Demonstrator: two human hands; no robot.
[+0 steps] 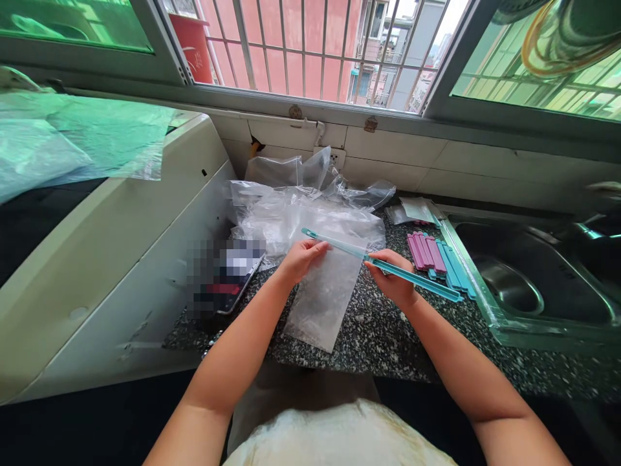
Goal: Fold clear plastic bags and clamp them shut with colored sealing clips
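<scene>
My left hand (305,259) is closed in a pinch on the upper left corner of a clear plastic bag (323,304), just below the thin end of a long teal sealing clip (420,279). The clip slants across the bag's top edge and runs out to the right past it. Around the clip's middle, near the bag's upper right corner, the fingers of my right hand (395,279) are closed. The bag hangs flat below the clip, over the speckled countertop (388,336). Whether the bag's whole edge sits inside the clip, I cannot tell.
Behind the bag lies a heap of clear plastic bags (272,210). Pink clips (425,252) and more teal clips (455,268) lie right, beside the metal sink (495,323). A phone-like device (237,285), partly blurred, lies left near a pale appliance (145,259). A barred window is behind.
</scene>
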